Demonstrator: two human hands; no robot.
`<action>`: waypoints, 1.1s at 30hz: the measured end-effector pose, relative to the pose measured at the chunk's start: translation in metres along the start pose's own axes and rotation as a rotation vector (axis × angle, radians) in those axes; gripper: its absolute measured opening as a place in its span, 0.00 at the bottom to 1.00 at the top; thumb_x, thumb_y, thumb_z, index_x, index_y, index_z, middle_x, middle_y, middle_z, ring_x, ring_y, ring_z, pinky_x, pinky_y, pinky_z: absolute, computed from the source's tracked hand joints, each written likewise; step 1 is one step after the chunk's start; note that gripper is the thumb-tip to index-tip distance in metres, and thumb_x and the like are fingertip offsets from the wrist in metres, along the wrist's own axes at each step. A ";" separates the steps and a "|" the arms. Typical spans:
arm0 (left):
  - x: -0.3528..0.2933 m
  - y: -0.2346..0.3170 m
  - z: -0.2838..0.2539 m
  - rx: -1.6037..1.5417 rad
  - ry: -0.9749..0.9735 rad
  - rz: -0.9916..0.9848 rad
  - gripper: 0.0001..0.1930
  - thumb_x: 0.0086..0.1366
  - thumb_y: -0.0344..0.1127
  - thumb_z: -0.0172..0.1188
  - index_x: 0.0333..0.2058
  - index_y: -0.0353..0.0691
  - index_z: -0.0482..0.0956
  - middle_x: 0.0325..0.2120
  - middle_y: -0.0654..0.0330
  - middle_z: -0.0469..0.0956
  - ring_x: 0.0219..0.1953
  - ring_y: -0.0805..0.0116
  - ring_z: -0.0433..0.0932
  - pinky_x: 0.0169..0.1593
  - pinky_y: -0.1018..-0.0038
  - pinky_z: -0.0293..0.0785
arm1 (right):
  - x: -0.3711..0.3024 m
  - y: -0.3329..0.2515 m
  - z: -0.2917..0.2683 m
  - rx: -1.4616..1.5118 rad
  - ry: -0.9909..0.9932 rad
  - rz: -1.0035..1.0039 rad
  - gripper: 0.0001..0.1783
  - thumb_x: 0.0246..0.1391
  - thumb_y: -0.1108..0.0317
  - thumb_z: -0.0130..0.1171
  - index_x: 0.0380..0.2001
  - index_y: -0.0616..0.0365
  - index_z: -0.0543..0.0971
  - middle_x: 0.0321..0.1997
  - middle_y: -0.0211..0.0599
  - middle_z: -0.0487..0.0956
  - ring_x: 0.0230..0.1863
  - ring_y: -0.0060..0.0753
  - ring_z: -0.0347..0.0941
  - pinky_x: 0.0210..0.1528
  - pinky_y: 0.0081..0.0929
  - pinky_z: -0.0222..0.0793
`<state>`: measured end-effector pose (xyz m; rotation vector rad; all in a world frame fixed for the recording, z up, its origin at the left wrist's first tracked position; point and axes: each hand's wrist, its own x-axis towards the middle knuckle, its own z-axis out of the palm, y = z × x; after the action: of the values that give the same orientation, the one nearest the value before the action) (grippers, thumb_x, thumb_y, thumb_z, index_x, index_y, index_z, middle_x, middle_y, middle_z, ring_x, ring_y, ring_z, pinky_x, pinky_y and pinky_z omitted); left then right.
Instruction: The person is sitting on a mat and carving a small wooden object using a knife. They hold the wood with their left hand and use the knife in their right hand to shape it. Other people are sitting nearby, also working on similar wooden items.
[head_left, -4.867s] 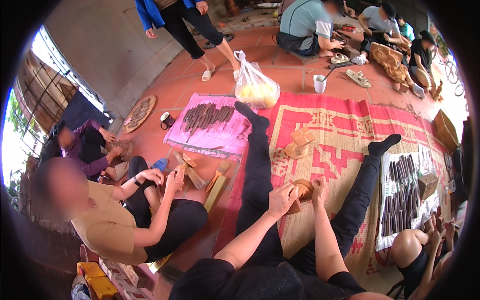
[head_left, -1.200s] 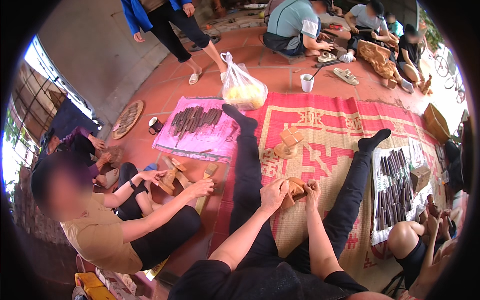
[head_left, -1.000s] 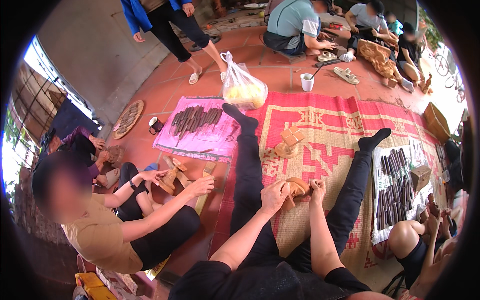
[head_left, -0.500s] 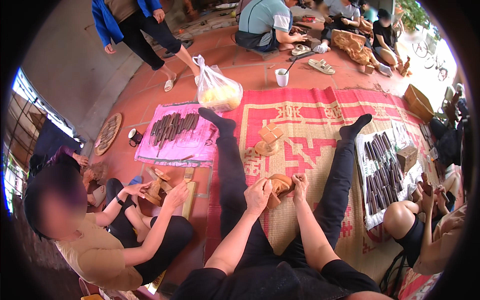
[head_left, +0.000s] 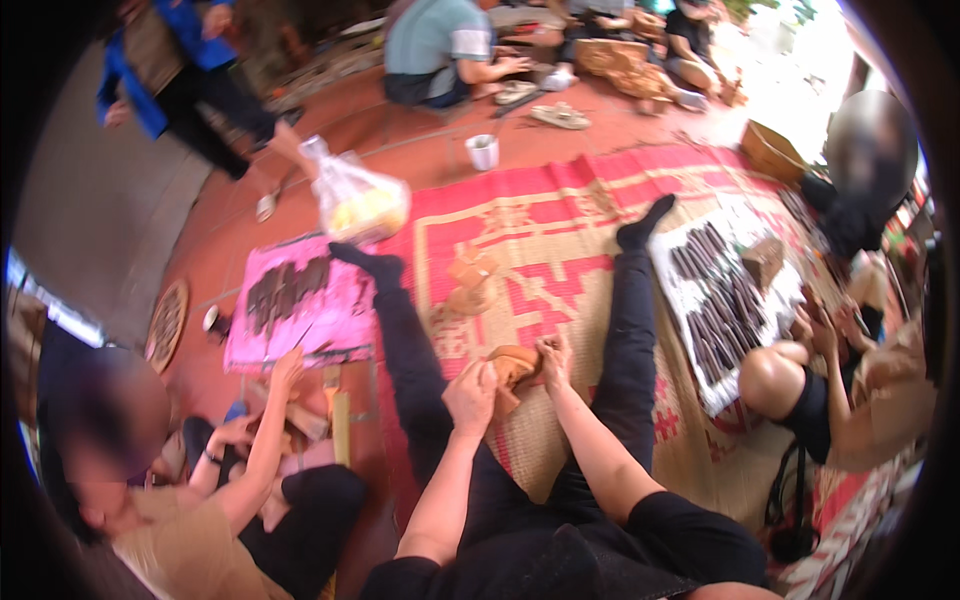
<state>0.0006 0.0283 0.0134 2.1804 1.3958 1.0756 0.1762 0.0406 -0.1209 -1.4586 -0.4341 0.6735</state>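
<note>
Between my stretched-out legs is an orange-brown carved wooden piece [head_left: 512, 368] with a curved top. My left hand [head_left: 470, 393] is closed on its left side, thumb and fingers pressed together. At its right edge sits my right hand [head_left: 556, 360], fingers pinched; what they hold is hidden by the fingers and blur. Just beyond, two more pale wooden pieces, a block [head_left: 473, 265] and a rounded one [head_left: 472, 297], lie on the red and straw-coloured woven mat [head_left: 560, 290].
Dark carving tools [head_left: 288, 292] lie on a pink cloth [head_left: 245, 345] at left, more [head_left: 715, 285] on a white sheet [head_left: 665, 262] at right. A co-worker's hand [head_left: 287, 372] reaches toward the pink cloth. A plastic bag [head_left: 360, 200] and white cup [head_left: 482, 152] stand ahead.
My view has swung, so most of the scene shifts left in the picture. The co-worker at left has raised an arm from their wooden piece toward the pink cloth. My hands stay at the wood.
</note>
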 end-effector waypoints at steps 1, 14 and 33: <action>0.000 0.002 0.003 -0.013 0.009 0.015 0.12 0.66 0.40 0.53 0.32 0.37 0.80 0.27 0.52 0.78 0.30 0.50 0.79 0.34 0.62 0.74 | 0.014 0.016 -0.007 0.056 0.015 0.139 0.05 0.49 0.77 0.61 0.28 0.56 0.75 0.25 0.27 0.73 0.29 0.21 0.68 0.33 0.21 0.66; 0.001 0.002 0.001 -0.047 -0.007 0.002 0.17 0.68 0.39 0.47 0.27 0.32 0.75 0.23 0.48 0.74 0.27 0.46 0.75 0.32 0.57 0.68 | -0.019 -0.033 0.002 -0.117 -0.149 0.187 0.03 0.55 0.71 0.58 0.31 0.54 0.73 0.25 0.27 0.74 0.22 0.21 0.71 0.14 0.23 0.65; -0.003 -0.003 -0.002 -0.045 -0.038 0.007 0.13 0.68 0.36 0.49 0.28 0.34 0.75 0.24 0.49 0.73 0.27 0.45 0.74 0.30 0.57 0.69 | -0.014 -0.011 -0.001 0.189 -0.206 0.252 0.04 0.56 0.71 0.60 0.30 0.55 0.74 0.27 0.27 0.75 0.25 0.20 0.71 0.28 0.20 0.69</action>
<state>-0.0037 0.0266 0.0115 2.1644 1.3357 1.0522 0.1686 0.0310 -0.1085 -1.2802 -0.3371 1.0454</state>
